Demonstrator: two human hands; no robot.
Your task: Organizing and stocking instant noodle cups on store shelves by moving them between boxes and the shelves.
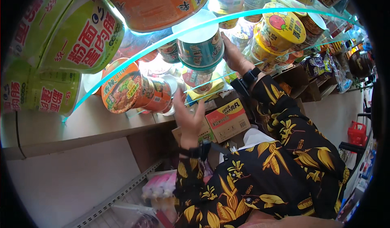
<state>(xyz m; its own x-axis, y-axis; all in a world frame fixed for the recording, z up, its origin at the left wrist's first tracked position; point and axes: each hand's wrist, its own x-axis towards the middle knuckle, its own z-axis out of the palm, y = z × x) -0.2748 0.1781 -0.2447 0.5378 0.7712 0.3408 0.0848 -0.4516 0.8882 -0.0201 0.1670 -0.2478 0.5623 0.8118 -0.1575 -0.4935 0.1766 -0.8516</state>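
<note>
My right hand (235, 56) is at the right side of a teal instant noodle cup (201, 51), its fingers against the cup's wall and partly hidden behind it. The glass shelf's edge (162, 41) crosses in front of this cup. Lower and to the left, my left hand (189, 116) holds nothing, its fingers apart. Closest to it is an orange noodle cup (156, 95) lying on its side, beside an orange noodle bucket lid (120, 89). Another cup with a pale wrapper (197, 78) shows below the teal one.
Large green noodle tubs (83, 37) are stacked at the left, and a big orange tub (152, 4) hangs over the glass edge. Yellow tubs (280, 29) fill the right. Below are a cardboard carton (228, 120) and pink-wrapped bottles (160, 184). A red basket (357, 133) is far right.
</note>
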